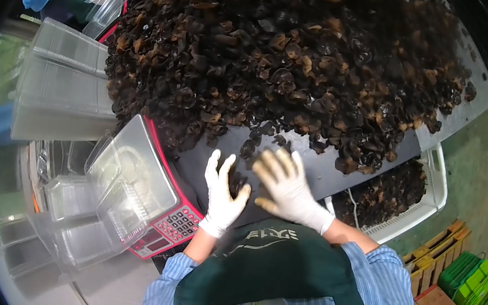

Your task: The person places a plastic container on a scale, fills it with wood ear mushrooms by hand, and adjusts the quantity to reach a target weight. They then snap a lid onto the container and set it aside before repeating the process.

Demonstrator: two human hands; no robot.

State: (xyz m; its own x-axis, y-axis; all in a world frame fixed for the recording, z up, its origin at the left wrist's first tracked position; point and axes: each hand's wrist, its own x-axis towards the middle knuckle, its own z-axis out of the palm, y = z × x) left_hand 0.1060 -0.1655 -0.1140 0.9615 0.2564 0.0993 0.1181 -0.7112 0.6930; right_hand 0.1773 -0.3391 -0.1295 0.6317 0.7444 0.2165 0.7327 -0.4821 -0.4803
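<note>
Dark fungus heap (279,76) on grey table (327,163)

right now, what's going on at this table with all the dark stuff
A person in gloves and a dark green apron is working at the near edge of a heap of dark, fungus-like pieces. The left hand is cupped open by a few loose pieces; whether it touches them is unclear. The right hand is spread and slightly blurred. A red-edged scale stands to the left, and a white basket to the right contains more dark pieces.
</note>
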